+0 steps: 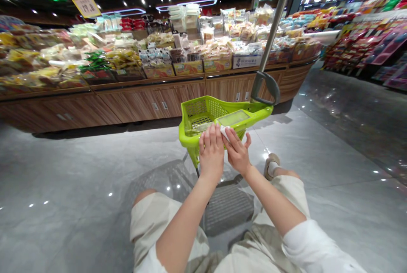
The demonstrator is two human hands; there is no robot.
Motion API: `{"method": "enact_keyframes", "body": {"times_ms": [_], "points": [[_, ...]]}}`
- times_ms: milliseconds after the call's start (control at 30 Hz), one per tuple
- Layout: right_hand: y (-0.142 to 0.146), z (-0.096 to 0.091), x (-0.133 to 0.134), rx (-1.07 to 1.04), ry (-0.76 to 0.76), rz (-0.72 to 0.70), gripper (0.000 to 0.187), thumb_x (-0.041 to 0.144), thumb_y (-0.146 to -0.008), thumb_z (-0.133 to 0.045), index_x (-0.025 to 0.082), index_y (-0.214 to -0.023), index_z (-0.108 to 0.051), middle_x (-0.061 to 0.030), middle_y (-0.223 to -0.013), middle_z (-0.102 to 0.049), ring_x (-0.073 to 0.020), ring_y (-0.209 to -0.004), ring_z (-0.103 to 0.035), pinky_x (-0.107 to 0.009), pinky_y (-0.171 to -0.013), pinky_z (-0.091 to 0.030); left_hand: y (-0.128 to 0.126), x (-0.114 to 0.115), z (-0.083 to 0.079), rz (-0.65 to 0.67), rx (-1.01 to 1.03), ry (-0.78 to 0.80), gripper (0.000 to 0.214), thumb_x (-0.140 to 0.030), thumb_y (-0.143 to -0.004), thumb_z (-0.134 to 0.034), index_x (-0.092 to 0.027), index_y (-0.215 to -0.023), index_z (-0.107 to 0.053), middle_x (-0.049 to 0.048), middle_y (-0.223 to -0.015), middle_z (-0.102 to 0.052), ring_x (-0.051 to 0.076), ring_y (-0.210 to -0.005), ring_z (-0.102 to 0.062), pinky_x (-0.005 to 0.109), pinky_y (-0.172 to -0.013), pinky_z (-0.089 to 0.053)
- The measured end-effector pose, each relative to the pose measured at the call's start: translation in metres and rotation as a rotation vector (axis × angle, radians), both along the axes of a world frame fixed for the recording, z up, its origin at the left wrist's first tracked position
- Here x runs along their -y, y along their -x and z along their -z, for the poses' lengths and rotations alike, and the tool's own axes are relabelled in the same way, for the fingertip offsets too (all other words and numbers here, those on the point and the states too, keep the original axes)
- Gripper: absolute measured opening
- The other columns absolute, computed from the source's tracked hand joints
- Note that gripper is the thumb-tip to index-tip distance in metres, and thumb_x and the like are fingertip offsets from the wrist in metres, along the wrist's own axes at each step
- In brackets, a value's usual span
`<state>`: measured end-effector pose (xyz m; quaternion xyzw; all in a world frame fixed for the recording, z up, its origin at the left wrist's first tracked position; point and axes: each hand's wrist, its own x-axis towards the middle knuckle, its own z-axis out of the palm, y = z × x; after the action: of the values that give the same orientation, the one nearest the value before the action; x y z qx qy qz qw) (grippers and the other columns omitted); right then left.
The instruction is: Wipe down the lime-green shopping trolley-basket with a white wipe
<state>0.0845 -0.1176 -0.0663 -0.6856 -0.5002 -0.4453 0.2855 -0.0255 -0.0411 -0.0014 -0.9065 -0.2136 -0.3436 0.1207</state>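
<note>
A bright green shopping cart (188,138) with a lattice basket is in front of my knees. My left hand (211,150) grips its near rim, with the fingers laid together over the edge. Beside it, my right hand (238,151) presses a white wipe (224,131) against the same rim; its thumb sticks out to the right. Most of the wipe is hidden under the fingers. Just beyond my fingertips, a clear panel (233,117) is set into the cart's top edge. A metal pole (277,16) with a grey loop handle (269,87) rises from the cart's right end.
Behind the cart runs a long wooden display counter (127,105) heaped with packaged snacks. A price sign (86,6) stands above it at the left. More stocked shelves (372,48) are at the far right. Grey shiny floor tiles (79,179) surround my legs.
</note>
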Motion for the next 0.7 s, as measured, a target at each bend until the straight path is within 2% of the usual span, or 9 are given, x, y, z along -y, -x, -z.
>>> {"method": "enact_keyframes", "body": {"times_ms": [67,133,200,267,400,467,600,633,700], "points": [[-0.02,-0.001,0.011,-0.042,-0.051,0.074,0.064,0.007,-0.09,-0.035,0.028,-0.15,-0.038,-0.0116,-0.147,-0.053,-0.0176,-0.141,-0.042,-0.05,-0.122,-0.001,0.001,0.0,0.0,0.011,-0.008,-0.006,0.053,-0.014,-0.098,-0.038,-0.008,-0.15,-0.036,0.0163,-0.151,-0.047,0.024,-0.139,-0.044,0.043,-0.118,-0.033],[-0.04,-0.004,0.02,-0.165,-0.166,0.214,0.065,0.008,-0.09,-0.032,0.024,-0.153,-0.034,-0.0155,-0.152,-0.045,-0.0201,-0.144,-0.037,-0.055,-0.121,-0.004,0.0,0.0,0.0,0.013,-0.008,-0.006,0.054,-0.012,-0.097,-0.038,-0.008,-0.15,-0.036,0.0173,-0.15,-0.048,0.024,-0.138,-0.045,0.044,-0.118,-0.033],[-0.043,-0.006,0.021,-0.267,-0.232,0.285,0.066,0.009,-0.09,-0.03,0.021,-0.155,-0.029,-0.0187,-0.156,-0.038,-0.0221,-0.147,-0.033,-0.058,-0.119,-0.009,-0.001,0.001,0.001,0.006,0.007,0.001,0.054,-0.012,-0.096,-0.039,-0.008,-0.15,-0.037,0.0179,-0.149,-0.049,0.025,-0.137,-0.046,0.046,-0.118,-0.033],[-0.03,-0.007,0.016,-0.255,-0.165,0.206,0.065,0.009,-0.09,-0.032,0.021,-0.154,-0.029,-0.018,-0.155,-0.039,-0.0219,-0.147,-0.033,-0.056,-0.12,-0.01,-0.002,0.002,0.0,0.007,0.019,0.006,0.053,-0.012,-0.097,-0.038,-0.009,-0.15,-0.037,0.0177,-0.148,-0.049,0.025,-0.137,-0.046,0.046,-0.118,-0.033],[-0.005,-0.004,0.01,-0.049,0.076,-0.024,0.063,0.007,-0.09,-0.037,0.028,-0.149,-0.041,-0.0107,-0.147,-0.053,-0.0177,-0.142,-0.042,-0.047,-0.123,-0.005,0.0,0.002,-0.001,0.008,0.016,0.001,0.052,-0.015,-0.098,-0.037,-0.009,-0.15,-0.037,0.0167,-0.15,-0.048,0.024,-0.138,-0.045,0.044,-0.117,-0.034],[-0.015,-0.007,0.016,-0.052,0.054,0.02,0.063,0.006,-0.09,-0.036,0.029,-0.148,-0.042,-0.0103,-0.146,-0.054,-0.0179,-0.141,-0.043,-0.049,-0.122,-0.003,0.001,0.001,-0.001,0.013,0.004,-0.015,0.052,-0.013,-0.098,-0.037,-0.007,-0.15,-0.037,0.0171,-0.15,-0.047,0.025,-0.138,-0.045,0.044,-0.117,-0.034],[-0.04,-0.028,0.026,-0.285,-0.164,0.25,0.065,0.008,-0.09,-0.031,0.025,-0.153,-0.034,-0.0142,-0.151,-0.046,-0.0222,-0.144,-0.039,-0.058,-0.119,-0.007,0.0,0.0,0.001,0.015,0.001,-0.015,0.054,-0.011,-0.096,-0.039,-0.005,-0.15,-0.036,0.0195,-0.149,-0.048,0.025,-0.138,-0.046,0.046,-0.117,-0.034],[-0.036,-0.036,0.024,-0.315,-0.167,0.249,0.065,0.009,-0.09,-0.031,0.025,-0.152,-0.034,-0.0134,-0.152,-0.046,-0.0224,-0.144,-0.039,-0.058,-0.119,-0.008,-0.001,0.0,0.001,0.011,0.007,-0.012,0.054,-0.011,-0.096,-0.039,-0.006,-0.15,-0.036,0.0194,-0.148,-0.049,0.025,-0.137,-0.046,0.046,-0.117,-0.034],[-0.019,-0.053,0.018,-0.299,-0.063,0.133,0.063,0.009,-0.09,-0.033,0.026,-0.15,-0.039,-0.0102,-0.15,-0.049,-0.0214,-0.142,-0.041,-0.055,-0.12,-0.007,-0.002,0.001,0.002,0.006,0.016,-0.011,0.054,-0.013,-0.096,-0.039,-0.008,-0.15,-0.037,0.0183,-0.148,-0.049,0.024,-0.138,-0.046,0.045,-0.118,-0.033]]}}
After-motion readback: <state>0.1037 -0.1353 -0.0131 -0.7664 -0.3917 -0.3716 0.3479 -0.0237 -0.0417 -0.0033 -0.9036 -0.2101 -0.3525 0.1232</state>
